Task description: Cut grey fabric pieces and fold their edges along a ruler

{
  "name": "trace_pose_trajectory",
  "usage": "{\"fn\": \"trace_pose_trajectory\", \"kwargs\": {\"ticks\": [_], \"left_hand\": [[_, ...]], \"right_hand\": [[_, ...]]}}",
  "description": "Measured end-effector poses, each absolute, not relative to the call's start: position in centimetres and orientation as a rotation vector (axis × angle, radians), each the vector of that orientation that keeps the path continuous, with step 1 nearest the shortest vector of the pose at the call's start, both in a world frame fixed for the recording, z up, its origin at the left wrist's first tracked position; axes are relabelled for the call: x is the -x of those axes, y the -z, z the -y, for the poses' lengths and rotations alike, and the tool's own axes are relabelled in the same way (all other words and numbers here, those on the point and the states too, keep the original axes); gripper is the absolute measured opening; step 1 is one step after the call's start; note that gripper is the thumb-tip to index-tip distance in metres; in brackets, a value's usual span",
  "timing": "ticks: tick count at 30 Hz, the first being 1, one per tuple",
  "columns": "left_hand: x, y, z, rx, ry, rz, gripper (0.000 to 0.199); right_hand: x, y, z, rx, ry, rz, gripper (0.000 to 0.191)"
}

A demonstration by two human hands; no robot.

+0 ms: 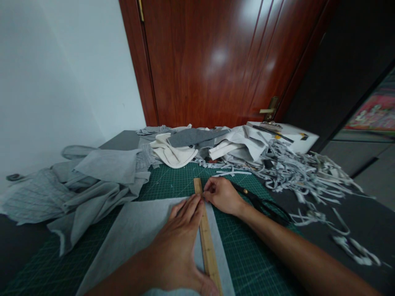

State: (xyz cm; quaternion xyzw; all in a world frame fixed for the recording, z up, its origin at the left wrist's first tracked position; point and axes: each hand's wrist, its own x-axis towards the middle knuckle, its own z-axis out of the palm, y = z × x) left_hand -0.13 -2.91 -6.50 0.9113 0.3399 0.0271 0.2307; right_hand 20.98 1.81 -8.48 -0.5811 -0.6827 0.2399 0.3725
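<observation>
My left hand (177, 242) lies stretched over a light grey cloth (132, 230). Its fingertips and thumb press on a wooden ruler (207, 242), which runs lengthwise near the cloth's right edge. My right hand (224, 195) is closed in a pinch beside the ruler, at the far edge of the cloth. What its fingertips hold, if anything, is too small to make out. Black-handled scissors (265, 205) lie just right of that hand, partly hidden by the wrist. A green cutting mat (247, 246) with a pale grid is underneath.
Crumpled grey cloth (101, 172) is heaped on the left. Cream fabric pieces (174, 154) and a white cloth (243, 142) sit at the back. Thin fabric strips (302, 172) pile up on the right, near a white box (304, 142). A wooden door (210, 61) stands behind.
</observation>
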Motion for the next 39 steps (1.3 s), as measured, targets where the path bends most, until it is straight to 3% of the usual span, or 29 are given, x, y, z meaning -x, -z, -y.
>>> {"fn": "trace_pose_trajectory", "kwargs": {"ticks": [18, 27, 39], "left_hand": [[0.2, 6.7, 2.8, -2.499, -0.057, -0.941, 0.158], [0.3, 6.9, 2.9, -2.508, -0.129, -0.909, 0.157], [-0.1, 6.1, 3.0, -2.49, -0.066, -0.949, 0.156]], "right_hand": [[-20.8, 7.8, -1.3, 1.496, -0.58, 1.798, 0.017], [-22.3, 5.4, -0.5, 1.468, -0.727, 1.809, 0.016], [-20.9, 5.8, -0.4, 1.526, -0.888, 1.955, 0.018]]}}
